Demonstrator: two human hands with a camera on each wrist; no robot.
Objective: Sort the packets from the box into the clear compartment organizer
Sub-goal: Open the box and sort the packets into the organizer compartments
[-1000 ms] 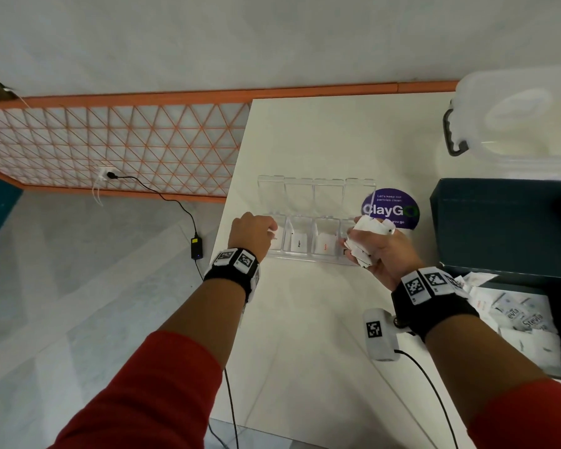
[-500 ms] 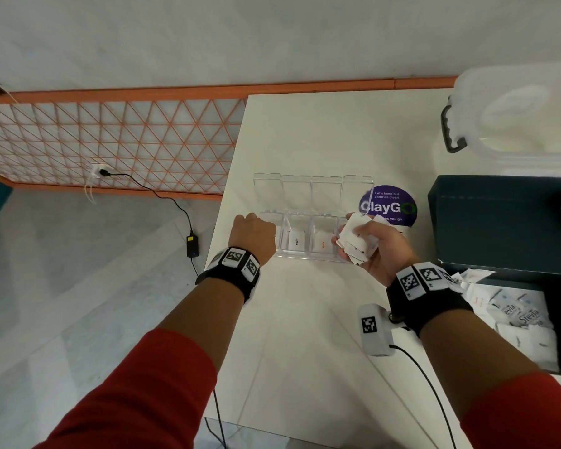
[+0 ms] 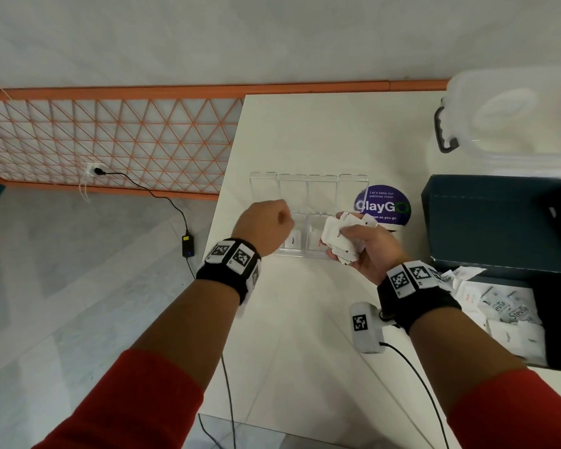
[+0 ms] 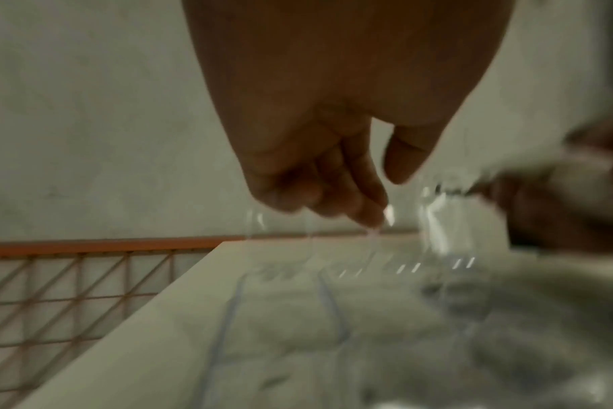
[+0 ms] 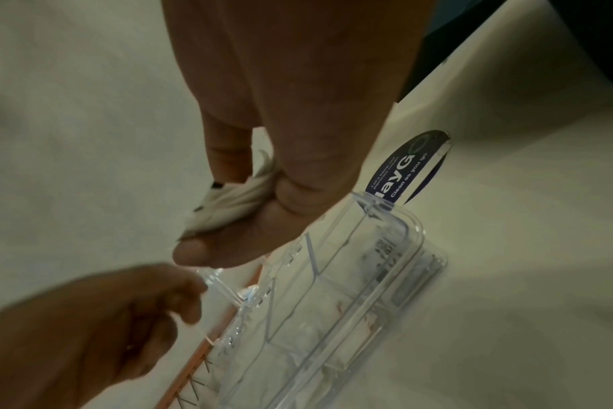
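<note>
The clear compartment organizer [image 3: 307, 190] stands open on the white table, with single packets lying in its near compartments [image 3: 292, 240]. My right hand [image 3: 350, 236] grips a bundle of white packets [image 3: 337, 235] just above the organizer's right end; the right wrist view shows the bundle [image 5: 228, 200] squeezed between thumb and fingers. My left hand [image 3: 284, 219] hovers over the organizer's left half, close to the bundle. Its fingers [image 4: 354, 193] hang loosely curled and hold nothing. The dark teal box [image 3: 499, 222] sits at the right with several more packets [image 3: 506, 314] inside.
A purple round sticker [image 3: 382, 205] lies on the table behind the organizer's right end. A translucent lidded tub [image 3: 515, 121] stands at the far right. The table's left edge [image 3: 227, 176] drops to the floor, where a power adapter [image 3: 187, 248] and cable lie.
My left hand has lifted away from the leftmost compartment and moved right, toward the bundle. My right hand has kept hold of the packets and tilted them a little toward the left hand.
</note>
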